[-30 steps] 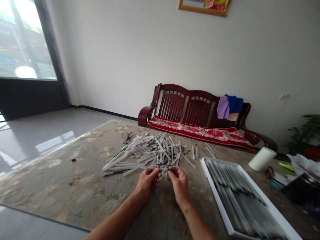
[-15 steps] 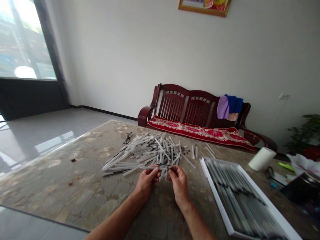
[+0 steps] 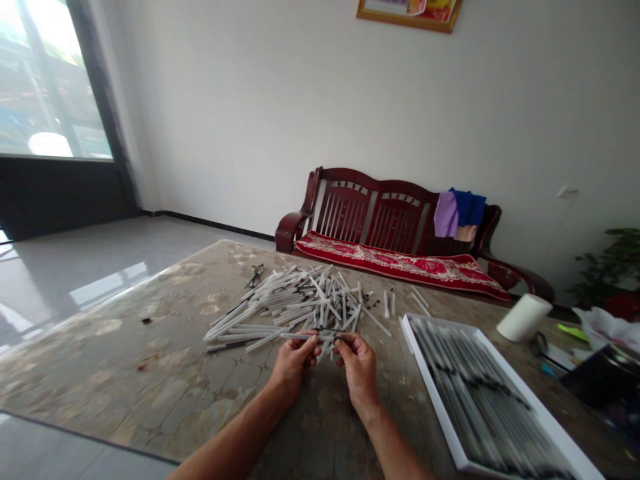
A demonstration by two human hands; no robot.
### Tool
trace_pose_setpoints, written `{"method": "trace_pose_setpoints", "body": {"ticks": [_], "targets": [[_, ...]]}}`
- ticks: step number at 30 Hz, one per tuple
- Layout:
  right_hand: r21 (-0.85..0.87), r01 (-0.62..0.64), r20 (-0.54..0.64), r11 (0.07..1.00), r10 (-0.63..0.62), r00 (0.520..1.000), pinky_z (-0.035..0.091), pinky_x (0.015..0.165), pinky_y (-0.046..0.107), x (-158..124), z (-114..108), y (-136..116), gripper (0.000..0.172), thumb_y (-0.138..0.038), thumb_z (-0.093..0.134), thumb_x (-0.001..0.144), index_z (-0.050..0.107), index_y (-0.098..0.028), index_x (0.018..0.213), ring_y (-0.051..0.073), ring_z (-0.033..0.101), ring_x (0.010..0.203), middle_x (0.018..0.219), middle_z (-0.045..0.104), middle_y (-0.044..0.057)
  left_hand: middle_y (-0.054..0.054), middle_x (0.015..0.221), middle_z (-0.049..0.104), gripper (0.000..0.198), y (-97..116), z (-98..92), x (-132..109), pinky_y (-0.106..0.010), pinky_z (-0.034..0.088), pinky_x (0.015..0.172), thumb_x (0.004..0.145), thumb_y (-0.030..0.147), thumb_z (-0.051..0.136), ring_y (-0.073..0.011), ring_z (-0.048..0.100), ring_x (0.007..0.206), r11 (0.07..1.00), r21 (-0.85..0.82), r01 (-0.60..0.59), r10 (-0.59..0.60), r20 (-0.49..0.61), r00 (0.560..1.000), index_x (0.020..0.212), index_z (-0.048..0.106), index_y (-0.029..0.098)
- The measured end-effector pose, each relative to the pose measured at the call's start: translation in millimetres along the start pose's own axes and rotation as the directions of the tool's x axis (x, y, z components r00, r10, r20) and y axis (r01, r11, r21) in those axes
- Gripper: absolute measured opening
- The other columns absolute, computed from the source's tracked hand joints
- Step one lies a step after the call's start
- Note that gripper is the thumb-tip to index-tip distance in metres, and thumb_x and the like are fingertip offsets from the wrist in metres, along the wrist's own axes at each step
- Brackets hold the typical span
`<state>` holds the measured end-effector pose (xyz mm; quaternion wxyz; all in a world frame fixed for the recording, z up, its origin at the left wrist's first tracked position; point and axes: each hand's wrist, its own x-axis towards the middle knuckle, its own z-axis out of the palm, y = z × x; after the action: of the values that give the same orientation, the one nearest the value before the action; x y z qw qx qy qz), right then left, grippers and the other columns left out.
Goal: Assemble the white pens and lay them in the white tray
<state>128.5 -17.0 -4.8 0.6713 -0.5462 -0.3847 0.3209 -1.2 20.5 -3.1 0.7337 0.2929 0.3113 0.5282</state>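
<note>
While the left hand (image 3: pixel 294 360) pinches a tube (image 3: pixel 325 338), the right hand (image 3: pixel 359 361) pinches it near one end, both at the pile's (image 3: pixel 300 300) near edge. The step looks like fitting or adjusting that end, too small to tell; a further move would call for keeping the tube straight. Right of the pile, a box (image 3: pixel 437 400) of rods (image 3: pixel 475 400) lies on the table (image 3: pixel 215 400).

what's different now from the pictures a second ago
Nothing has visibly moved, and nothing was taken hold of or let go. The left hand still holds a thin white tube, with the right hand pinching at its right end. The pile of tubes and the white box stayed as they were.
</note>
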Motion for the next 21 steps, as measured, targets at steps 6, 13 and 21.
{"method": "trace_pose_setpoints", "body": {"ticks": [6,13,21], "targets": [[-0.193,0.142,0.033,0.971,-0.138,0.99,0.044,0.051,0.025,-1,-4,1,0.027,-0.045,0.068,0.075,0.068,-0.019,0.081,0.017,0.059,0.058,0.067,0.067,0.002,0.003,0.052,0.061,0.045,-4,-1.9,1,-0.017,0.023,0.036,0.05,0.043,0.088,-0.0045,0.039,0.037,0.995,0.08,-0.062,0.064,-0.017,0.998,0.078,0.07,0.013],[-0.435,0.324,0.146,0.84,-0.289,0.946,0.035,0.057,0.024,-6,-10,-4,0.033,-0.046,0.051,0.089,0.058,-0.023,0.066,0.015,0.049,0.057,0.059,0.055,-0.002,0.003,0.055,0.062,0.039,-6,-2.6,-4,-0.017,0.019,0.037,0.057,0.041,0.086,-0.0024,0.03,0.038,0.984,0.141,-0.11,0.104,0.051,0.993,0.08,0.07,0.013],[-0.422,0.347,0.257,0.838,-0.256,0.932,0.038,0.058,0.022,-5,-13,-1,0.032,-0.046,0.043,0.094,0.057,-0.021,0.08,0.014,0.053,0.063,0.067,0.058,-0.002,0.003,0.056,0.062,0.04,-3,-0.9,-4,-0.018,0.018,0.037,0.059,0.043,0.083,-0.0032,0.029,0.038,0.979,0.177,-0.099,0.093,0.046,0.995,0.082,0.069,0.013]]}}
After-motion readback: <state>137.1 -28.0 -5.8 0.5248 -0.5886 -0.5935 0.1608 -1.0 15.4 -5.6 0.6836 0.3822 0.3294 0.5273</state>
